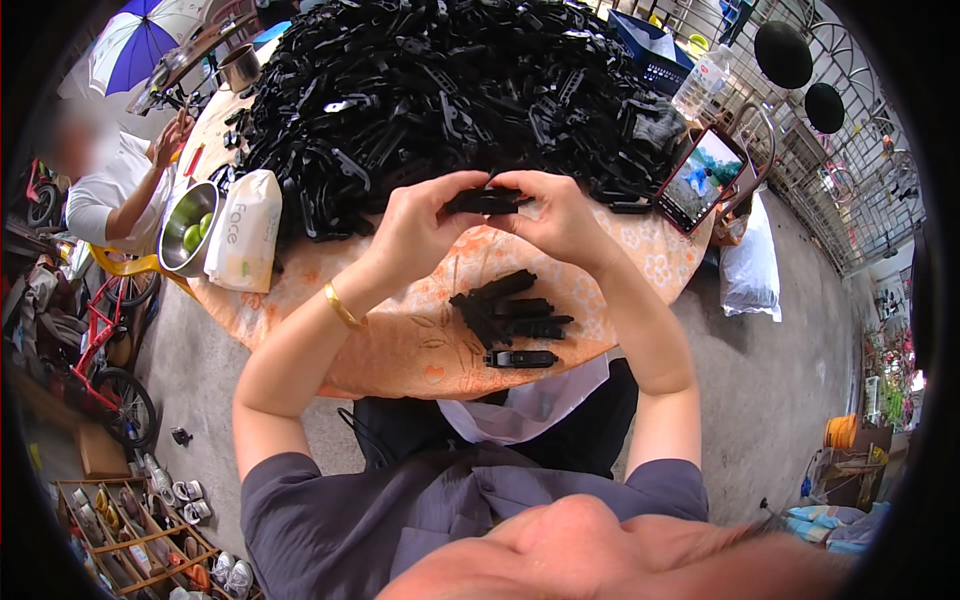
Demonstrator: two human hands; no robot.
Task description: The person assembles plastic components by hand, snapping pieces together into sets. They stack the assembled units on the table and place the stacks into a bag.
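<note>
- Part, black, one: over the table, near the heap's 6 o'clock edge, held between both hands
- Left hand: fingers curled, closed on the part's 9 o'clock end
- Right hand: likewise, closed on the 3 o'clock end
- Heap, black pieces, very many: 12 o'clock from the hands; judged yet to be handled, so most of the work left
- Group, black pieces, a few: on the cloth, 6 o'clock from the hands; set apart, perhaps finished, unconfirmed
- Hidden: much of the part, behind fingers
- Cut off: heap's 12 o'clock edge
- Hard to make out: single pieces in the heap; exact count in the group, pieces overlapping
</note>
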